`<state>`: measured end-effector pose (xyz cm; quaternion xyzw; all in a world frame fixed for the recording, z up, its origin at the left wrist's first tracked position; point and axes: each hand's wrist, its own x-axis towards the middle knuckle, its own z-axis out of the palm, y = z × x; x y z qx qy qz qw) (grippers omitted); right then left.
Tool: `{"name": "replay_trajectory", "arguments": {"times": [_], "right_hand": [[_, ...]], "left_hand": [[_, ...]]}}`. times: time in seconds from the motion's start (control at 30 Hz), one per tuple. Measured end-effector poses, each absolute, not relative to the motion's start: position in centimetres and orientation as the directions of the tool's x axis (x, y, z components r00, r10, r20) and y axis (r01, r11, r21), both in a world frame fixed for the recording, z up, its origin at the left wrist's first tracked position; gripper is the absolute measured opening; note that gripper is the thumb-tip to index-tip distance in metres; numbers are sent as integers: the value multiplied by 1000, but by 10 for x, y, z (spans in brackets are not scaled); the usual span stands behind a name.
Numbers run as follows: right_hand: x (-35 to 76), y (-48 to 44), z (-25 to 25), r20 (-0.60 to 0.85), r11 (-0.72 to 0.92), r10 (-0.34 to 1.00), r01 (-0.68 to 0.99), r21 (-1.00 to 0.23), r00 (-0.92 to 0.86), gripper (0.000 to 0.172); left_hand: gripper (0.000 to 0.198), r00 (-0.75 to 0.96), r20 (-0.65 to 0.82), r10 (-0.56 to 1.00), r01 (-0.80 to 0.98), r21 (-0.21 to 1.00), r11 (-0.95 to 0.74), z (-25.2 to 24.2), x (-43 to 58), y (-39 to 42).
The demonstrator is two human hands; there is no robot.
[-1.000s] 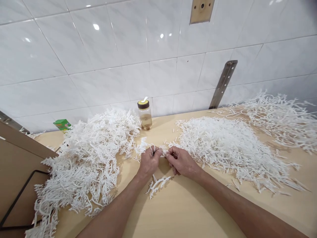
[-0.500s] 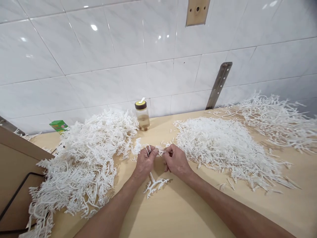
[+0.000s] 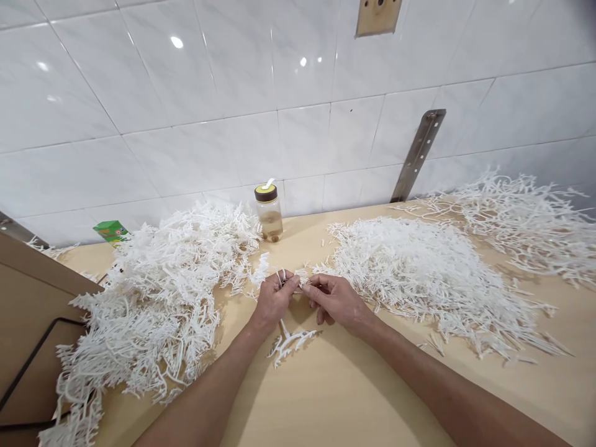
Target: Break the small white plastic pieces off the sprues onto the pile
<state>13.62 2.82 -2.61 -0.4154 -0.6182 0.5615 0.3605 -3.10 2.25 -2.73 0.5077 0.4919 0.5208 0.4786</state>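
Near the middle of the table, my left hand (image 3: pixel 275 299) is closed on a white branched plastic stem (image 3: pixel 294 341), part of which sticks out below the fingers. Thin white strands also loop over its fingers, and something small and dark shows there. Facing it, my right hand (image 3: pixel 342 301) has thumb and forefinger pinched at the tuft of small white tips (image 3: pixel 302 279) between the hands. The fingers hide exactly what the pinch holds. A small white piece (image 3: pixel 261 268) lies just beyond my left hand.
A tall heap of white branched stems (image 3: pixel 162 304) lies left, beside a cardboard box (image 3: pixel 37 310). To the right spreads a pile of short white pieces (image 3: pixel 410 267), with bare branching stems (image 3: pixel 526 223) behind. A lidded jar (image 3: pixel 270 214) and green carton (image 3: pixel 112 231) stand near the tiled wall.
My right hand's fingers have shifted at the white tips, and its other fingers have loosened a little. My left hand keeps its grip. The view has tilted slightly.
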Motion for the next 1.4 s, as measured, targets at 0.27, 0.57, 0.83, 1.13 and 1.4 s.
{"name": "replay_trajectory", "arguments": {"times": [0.27,0.57,0.83,1.13,1.4], "right_hand": [[131,26,-18,-64,-13,956,176,-984,-287,21],[129,30,-18,-141,-48,952,322,-945,-272,12],[133,34,-23,-104,-95,992,112,-989,-76,10],[139,28,-20,-38,-9,967,117,-993,-251,25],[133,27,-22,3,38,983,182,-983,-185,29]], "left_hand": [[30,-65,113,991,116,988,-105,-30,-32,23],[26,-50,189,981,208,962,-175,-24,-30,16],[42,-31,-16,999,-133,991,12,-18,-24,15],[36,-15,17,1000,-55,998,-18,-25,-23,16],[30,-13,130,991,215,969,-124,-32,-26,18]]}}
